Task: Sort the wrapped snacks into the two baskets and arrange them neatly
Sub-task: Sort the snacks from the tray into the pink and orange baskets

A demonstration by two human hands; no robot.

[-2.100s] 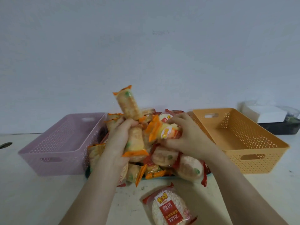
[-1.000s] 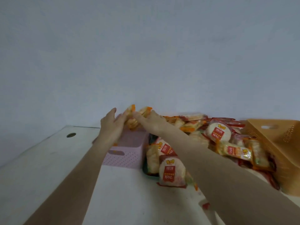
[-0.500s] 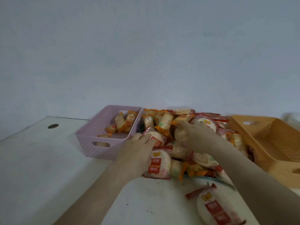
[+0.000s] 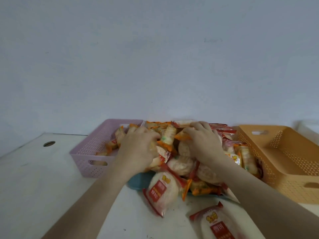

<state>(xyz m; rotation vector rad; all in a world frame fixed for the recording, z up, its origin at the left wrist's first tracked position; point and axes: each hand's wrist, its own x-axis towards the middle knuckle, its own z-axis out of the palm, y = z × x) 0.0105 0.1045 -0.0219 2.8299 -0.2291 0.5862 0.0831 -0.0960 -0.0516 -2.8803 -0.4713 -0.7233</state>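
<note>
A heap of wrapped snacks, orange-edged and red-edged packets, lies between a pink basket on the left and an orange basket on the right. The pink basket holds a few orange-edged packets; nothing shows inside the orange basket. My left hand rests on the heap's left side, fingers curled onto packets. My right hand pinches an orange-edged packet near the top. Two red-labelled round snacks lie in front.
A teal tray sits under the heap. The white table has a round hole at the far left. A grey wall stands close behind the baskets. A white object shows at the far right edge.
Both hands dropped orange-edged packets into the pink basket, then returned to the heap. Since half a second ago, they have moved up onto its top and closed on packets.
</note>
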